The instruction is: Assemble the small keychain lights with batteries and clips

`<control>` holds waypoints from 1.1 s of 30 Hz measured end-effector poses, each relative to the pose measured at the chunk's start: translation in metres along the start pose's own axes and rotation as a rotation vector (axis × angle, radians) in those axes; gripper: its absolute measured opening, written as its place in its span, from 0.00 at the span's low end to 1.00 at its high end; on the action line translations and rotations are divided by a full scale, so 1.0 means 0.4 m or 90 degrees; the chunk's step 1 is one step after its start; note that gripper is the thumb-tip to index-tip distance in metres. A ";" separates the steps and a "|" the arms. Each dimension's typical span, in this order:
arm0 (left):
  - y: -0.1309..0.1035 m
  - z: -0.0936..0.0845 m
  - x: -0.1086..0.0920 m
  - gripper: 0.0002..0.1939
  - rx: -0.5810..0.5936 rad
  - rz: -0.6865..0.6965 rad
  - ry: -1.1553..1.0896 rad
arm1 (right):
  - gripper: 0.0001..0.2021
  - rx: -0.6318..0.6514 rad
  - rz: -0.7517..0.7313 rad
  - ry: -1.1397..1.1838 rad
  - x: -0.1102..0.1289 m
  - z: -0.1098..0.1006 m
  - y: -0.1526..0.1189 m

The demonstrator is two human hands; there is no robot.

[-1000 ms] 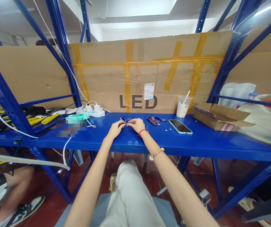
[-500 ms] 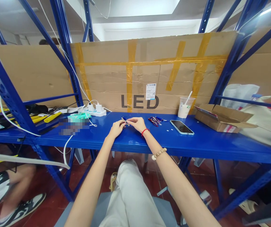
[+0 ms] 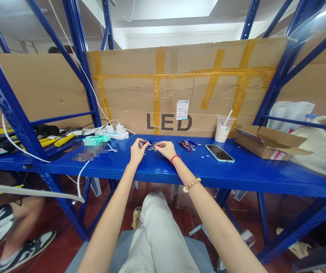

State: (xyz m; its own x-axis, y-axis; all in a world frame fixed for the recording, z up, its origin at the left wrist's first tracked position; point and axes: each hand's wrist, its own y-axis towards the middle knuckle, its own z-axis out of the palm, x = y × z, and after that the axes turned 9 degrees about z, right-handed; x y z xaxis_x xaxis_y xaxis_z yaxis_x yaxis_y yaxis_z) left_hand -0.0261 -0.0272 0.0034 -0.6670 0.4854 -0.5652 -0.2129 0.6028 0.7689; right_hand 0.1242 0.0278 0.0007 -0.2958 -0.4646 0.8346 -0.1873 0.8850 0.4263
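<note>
My left hand [image 3: 137, 151] is above the blue table with its fingers pinched; a small dark bit shows at the fingertips, too small to name. Close to its right, my right hand [image 3: 165, 149] pinches at a small cluster of blue and silvery metal pieces [image 3: 151, 146] lying between the two hands. What my right fingertips hold is too small to make out. To the right of that hand lies a loose pile of small red and blue items [image 3: 188, 145], of a kind I cannot tell.
A phone [image 3: 219, 153] lies right of the pile, with a straw cup [image 3: 224, 129] behind it. An open cardboard box [image 3: 271, 143] stands farther right. At left are a white power strip [image 3: 117, 132] and a green packet [image 3: 94, 140]. Cardboard [image 3: 128, 94] walls the back.
My left hand has drawn back slightly left and up from the small metal pieces, so the gap between my hands is wider. My right hand has barely moved.
</note>
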 end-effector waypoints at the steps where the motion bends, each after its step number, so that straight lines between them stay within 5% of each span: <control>1: 0.000 0.000 0.000 0.10 0.003 -0.015 -0.007 | 0.06 0.002 0.003 -0.008 -0.001 0.001 0.000; 9: -0.009 0.005 -0.004 0.08 0.093 0.007 -0.050 | 0.06 -0.010 0.012 -0.028 -0.008 -0.002 0.002; 15: -0.007 0.008 0.006 0.17 0.152 0.064 -0.051 | 0.11 0.014 0.003 0.029 -0.005 -0.006 0.004; 21: -0.008 0.021 0.020 0.08 0.176 0.056 -0.072 | 0.14 0.036 -0.007 0.098 0.010 -0.010 0.002; 33: -0.007 0.014 0.012 0.08 0.183 0.050 -0.087 | 0.18 0.053 -0.026 0.133 0.027 -0.011 -0.004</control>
State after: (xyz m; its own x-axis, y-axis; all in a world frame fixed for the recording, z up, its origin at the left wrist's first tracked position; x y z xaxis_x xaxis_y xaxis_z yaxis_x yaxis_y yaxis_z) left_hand -0.0246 -0.0230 -0.0029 -0.5673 0.6058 -0.5578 0.0583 0.7052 0.7066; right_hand 0.1254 0.0215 0.0106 -0.0868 -0.4764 0.8750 -0.2748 0.8556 0.4386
